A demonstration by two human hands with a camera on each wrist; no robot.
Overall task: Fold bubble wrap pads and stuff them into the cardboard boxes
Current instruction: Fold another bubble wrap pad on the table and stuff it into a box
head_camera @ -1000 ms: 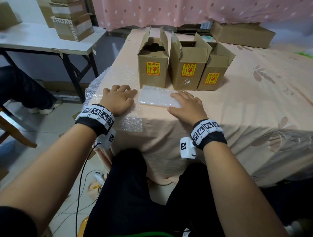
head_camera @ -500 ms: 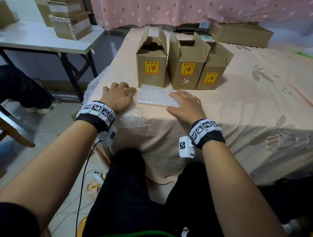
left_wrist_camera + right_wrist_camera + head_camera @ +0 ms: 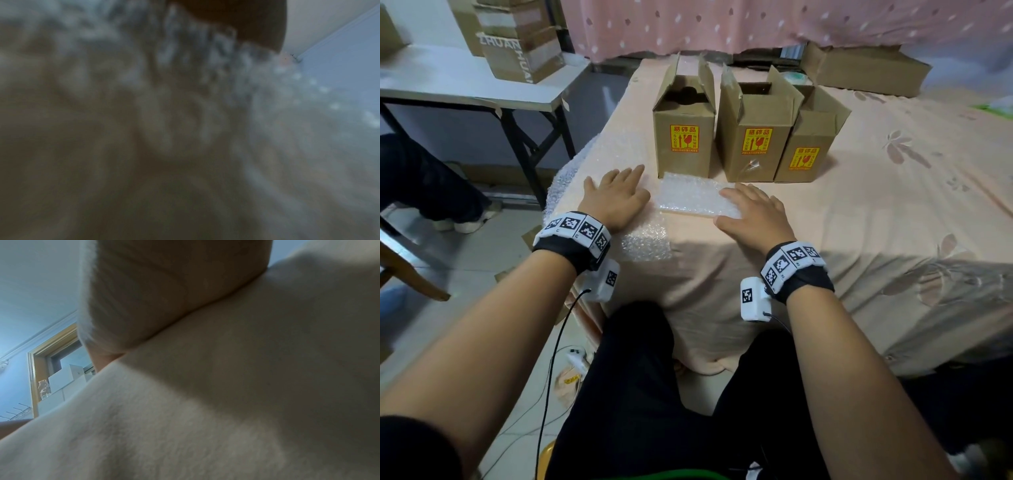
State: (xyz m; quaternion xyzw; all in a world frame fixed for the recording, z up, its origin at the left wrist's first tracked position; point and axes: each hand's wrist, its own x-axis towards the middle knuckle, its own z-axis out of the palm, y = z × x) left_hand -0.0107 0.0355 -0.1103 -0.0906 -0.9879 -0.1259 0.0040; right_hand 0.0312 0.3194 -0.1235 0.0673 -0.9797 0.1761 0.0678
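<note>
Three open cardboard boxes with yellow stickers stand in a row on the peach cloth: left box [image 3: 683, 126], middle box [image 3: 755, 132], right box [image 3: 810, 144]. A folded bubble wrap pad [image 3: 690, 197] lies flat in front of them. My right hand [image 3: 751, 214] lies flat with straight fingers on the pad's right end. My left hand [image 3: 616, 197] rests flat on a larger bubble wrap sheet [image 3: 599, 161] spread over the table's left corner, just left of the pad. The left wrist view shows only blurred bubble wrap [image 3: 185, 97]; the right wrist view shows cloth [image 3: 205, 402].
A long brown carton [image 3: 866, 68] lies at the back right. A white folding table [image 3: 465, 85] with stacked cartons [image 3: 520, 37] stands to the left. Another person's leg [image 3: 421, 181] is at the far left. A pink curtain [image 3: 756, 24] hangs behind. The cloth-covered table edge [image 3: 722, 260] is near my knees.
Both hands stay flat in the same places; only the head view has shifted slightly.
</note>
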